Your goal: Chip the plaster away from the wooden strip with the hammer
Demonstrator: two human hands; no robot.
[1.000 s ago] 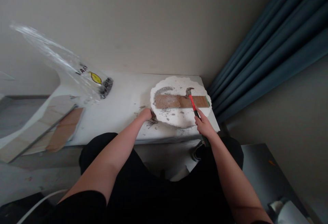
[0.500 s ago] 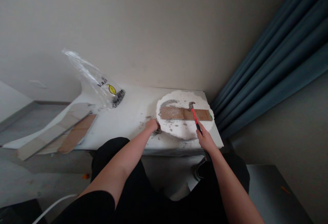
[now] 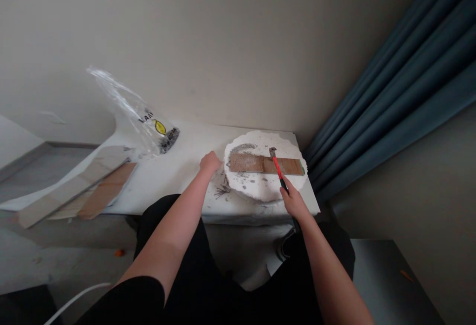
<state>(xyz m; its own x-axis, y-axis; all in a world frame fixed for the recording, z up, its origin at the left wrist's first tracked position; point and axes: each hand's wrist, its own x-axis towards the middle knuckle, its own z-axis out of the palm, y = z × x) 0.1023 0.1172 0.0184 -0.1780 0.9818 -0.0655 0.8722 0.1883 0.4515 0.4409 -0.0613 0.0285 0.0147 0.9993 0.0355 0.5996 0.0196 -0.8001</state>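
My right hand (image 3: pixel 292 198) is wrapped round the black-and-red handle of a claw hammer (image 3: pixel 278 167). The hammer's head lies over a brown wooden strip (image 3: pixel 247 162), which rests on a round white slab (image 3: pixel 260 141) with a rough edge. One end of the strip is dotted with many small marks or nail heads. Just left of the slab, my left hand (image 3: pixel 210 162) is closed above the white table; whatever its fingers hold, if anything, is too small to make out. A loose bunch of thin nails (image 3: pixel 223 189) lies below it, beside the slab.
A clear plastic bag (image 3: pixel 148 124) with dark contents stands at the back left. Boards (image 3: pixel 106 191) lie across the left end of the white table (image 3: pixel 189 141). Grey bits litter the slab. A blue curtain (image 3: pixel 386 97) hangs at the right, and a wall rises behind.
My left hand has moved up and left, away from the slab's edge, uncovering the nails. My right hand still grips the hammer, whose head has turned slightly. The view has shifted a little.
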